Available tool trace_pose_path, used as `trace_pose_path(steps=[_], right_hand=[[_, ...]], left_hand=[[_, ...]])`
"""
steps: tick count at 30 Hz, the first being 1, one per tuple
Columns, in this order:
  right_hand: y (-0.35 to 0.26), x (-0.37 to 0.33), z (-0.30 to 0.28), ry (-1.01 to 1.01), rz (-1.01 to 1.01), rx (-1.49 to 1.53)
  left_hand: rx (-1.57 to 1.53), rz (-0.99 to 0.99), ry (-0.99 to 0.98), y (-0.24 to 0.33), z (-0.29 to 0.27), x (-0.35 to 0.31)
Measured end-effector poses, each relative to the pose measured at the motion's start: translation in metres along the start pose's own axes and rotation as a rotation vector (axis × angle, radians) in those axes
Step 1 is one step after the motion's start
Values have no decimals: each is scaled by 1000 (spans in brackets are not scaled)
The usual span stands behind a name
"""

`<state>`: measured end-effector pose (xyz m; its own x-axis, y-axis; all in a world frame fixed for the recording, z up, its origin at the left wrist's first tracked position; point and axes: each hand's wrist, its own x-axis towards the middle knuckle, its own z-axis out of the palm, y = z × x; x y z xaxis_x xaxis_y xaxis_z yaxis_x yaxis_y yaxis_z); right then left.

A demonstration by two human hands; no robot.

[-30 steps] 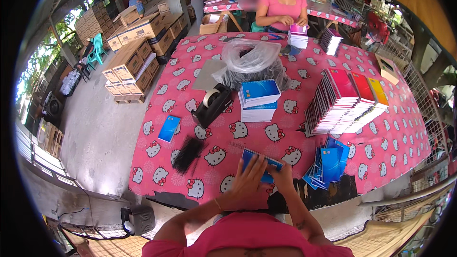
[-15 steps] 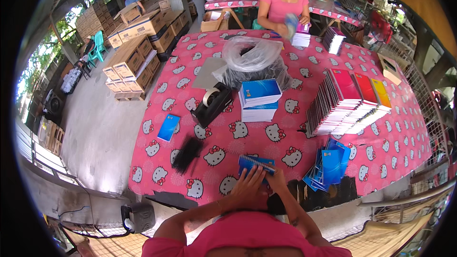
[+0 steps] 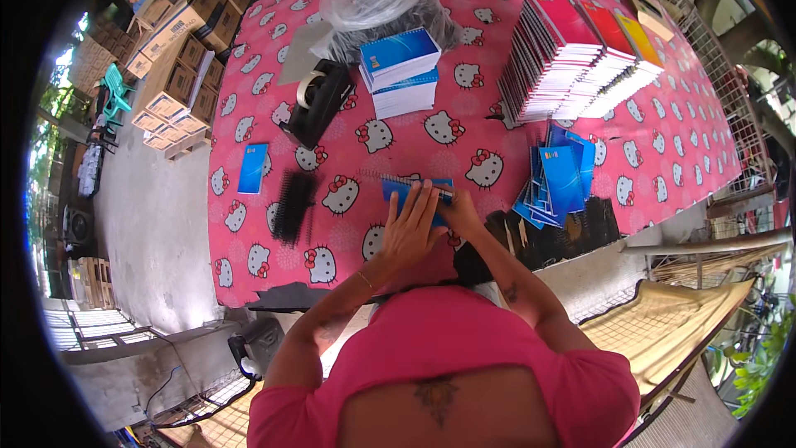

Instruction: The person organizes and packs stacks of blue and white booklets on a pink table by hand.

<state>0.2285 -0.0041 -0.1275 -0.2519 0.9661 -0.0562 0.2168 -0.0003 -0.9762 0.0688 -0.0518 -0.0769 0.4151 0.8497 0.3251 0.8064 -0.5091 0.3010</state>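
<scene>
A small blue notebook lies on the table in front of me, a dark spiral coil along its far edge, with a thin end jutting out left. My left hand rests flat over the notebook, fingers stretched out. At its right end, my right hand is closed on the notebook's edge; its fingertips are partly hidden. A bunch of black spiral coils lies to the left, with a single blue notebook beyond it. Several blue notebooks are heaped to the right of my hands.
A black tape dispenser stands by a stack of blue-covered pads. Behind is a clear plastic bag with dark contents. Tall spiral notebook stacks in red and yellow rise at right. Cartons stand on the floor left.
My view has tipped down, so the table sits higher in the picture. My left hand has flattened further across the notebook; my right hand stays at its right end.
</scene>
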Motion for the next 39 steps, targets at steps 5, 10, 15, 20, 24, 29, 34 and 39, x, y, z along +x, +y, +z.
trace_pose_path(steps=[5,10,15,20,24,29,34,39], right_hand=[[-16,-4,2,23,-58,-99],[3,-1,-3,-3,-78,-95],[-5,-1,-2,-65,-21,-133],[-7,-2,-2,32,-165,-43],[-34,-13,-16,55,-197,-146],[-60,-24,-50,-19,-29,117],[-69,-23,-60,-54,-101,-21],[-83,-27,-63,-112,-219,-136]], left_hand=[[55,19,109,-21,-20,26],[-170,54,136,-16,-20,40],[-69,143,184,-23,-9,33],[-253,67,185,-6,-27,42],[-197,131,164,-20,-19,35],[-227,173,194,-20,-17,34],[-290,238,197,-17,-21,34],[-270,326,149,-10,-30,36]])
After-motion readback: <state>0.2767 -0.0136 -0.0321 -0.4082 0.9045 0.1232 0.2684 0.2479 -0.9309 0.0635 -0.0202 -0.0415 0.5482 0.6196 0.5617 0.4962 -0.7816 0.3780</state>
